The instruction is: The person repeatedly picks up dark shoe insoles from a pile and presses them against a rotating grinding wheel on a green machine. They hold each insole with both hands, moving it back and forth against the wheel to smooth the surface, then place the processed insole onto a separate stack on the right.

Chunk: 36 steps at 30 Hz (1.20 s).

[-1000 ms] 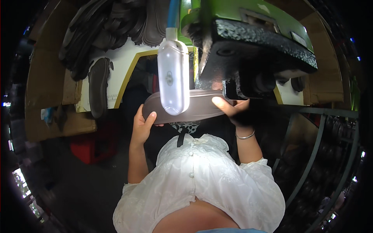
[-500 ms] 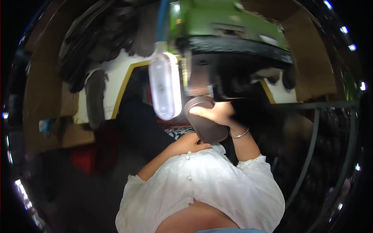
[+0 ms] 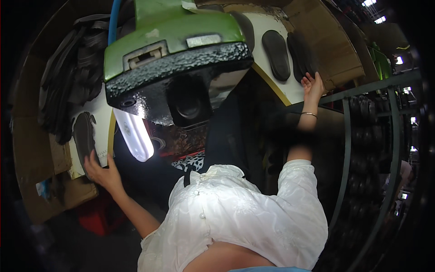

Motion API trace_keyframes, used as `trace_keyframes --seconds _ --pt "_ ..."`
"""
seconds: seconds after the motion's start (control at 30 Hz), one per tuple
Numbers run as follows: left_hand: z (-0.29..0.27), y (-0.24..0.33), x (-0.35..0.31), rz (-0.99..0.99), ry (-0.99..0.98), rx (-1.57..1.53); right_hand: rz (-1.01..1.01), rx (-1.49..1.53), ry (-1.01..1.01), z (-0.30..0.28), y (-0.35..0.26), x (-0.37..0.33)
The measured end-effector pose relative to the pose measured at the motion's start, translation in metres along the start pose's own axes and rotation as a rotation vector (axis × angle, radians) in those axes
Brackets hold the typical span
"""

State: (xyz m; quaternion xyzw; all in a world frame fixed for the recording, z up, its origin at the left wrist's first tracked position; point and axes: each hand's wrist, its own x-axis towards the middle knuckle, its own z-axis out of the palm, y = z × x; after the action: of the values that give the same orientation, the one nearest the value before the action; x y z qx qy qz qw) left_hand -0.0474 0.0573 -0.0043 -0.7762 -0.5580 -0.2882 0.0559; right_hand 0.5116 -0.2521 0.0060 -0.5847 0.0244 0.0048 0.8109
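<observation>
now both hands are reaching wide apart: the left hand (image 3: 100, 171) is touching a dark flat shoe sole (image 3: 84, 138) on the white table (image 3: 102, 115), the right hand (image 3: 312, 85) is lying open beside two black soles (image 3: 286, 53); neither sole looks lifted yet.

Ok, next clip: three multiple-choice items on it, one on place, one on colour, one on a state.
1. Where is the left hand?
A. at the dark sole on the left board
B. on the lamp
C. in the lap

2. What colour is the machine top?
A. red
B. green
C. yellow

3. Is the lamp lit?
A. lit
B. off
C. covered

Key: 1 A, its fingers touch that sole's lower end; 2 B, the housing above the black head is green; 3 A, the tube glows white.
</observation>
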Motion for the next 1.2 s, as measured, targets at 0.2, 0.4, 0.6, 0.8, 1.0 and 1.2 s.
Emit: trace_keyframes --seconds 0.2,0.4,0.6,0.8,1.0,1.2 --pt "0.007 -0.077 -0.004 -0.305 -0.118 -0.085 -0.095 0.026 -0.034 0.013 0.028 -0.044" --pt "-0.050 -0.027 0.005 -0.069 0.170 -0.095 0.097 -0.118 -0.430 0.037 0.068 -0.122" --pt "-0.058 0.073 -0.001 0.257 -0.243 -1.028 0.600 -0.172 -1.122 0.055 0.086 -0.225" --pt "-0.012 0.155 -0.055 -0.123 -0.602 -1.833 0.735 -0.522 -1.703 0.031 0.108 -0.267" --pt "0.000 0.208 -0.042 -0.223 -1.019 -1.525 0.866 -0.443 -1.356 0.031 0.096 -0.304" --pt "-0.020 0.198 -0.026 -0.355 -1.081 -1.569 0.609 -0.437 -1.333 0.024 0.076 -0.302"
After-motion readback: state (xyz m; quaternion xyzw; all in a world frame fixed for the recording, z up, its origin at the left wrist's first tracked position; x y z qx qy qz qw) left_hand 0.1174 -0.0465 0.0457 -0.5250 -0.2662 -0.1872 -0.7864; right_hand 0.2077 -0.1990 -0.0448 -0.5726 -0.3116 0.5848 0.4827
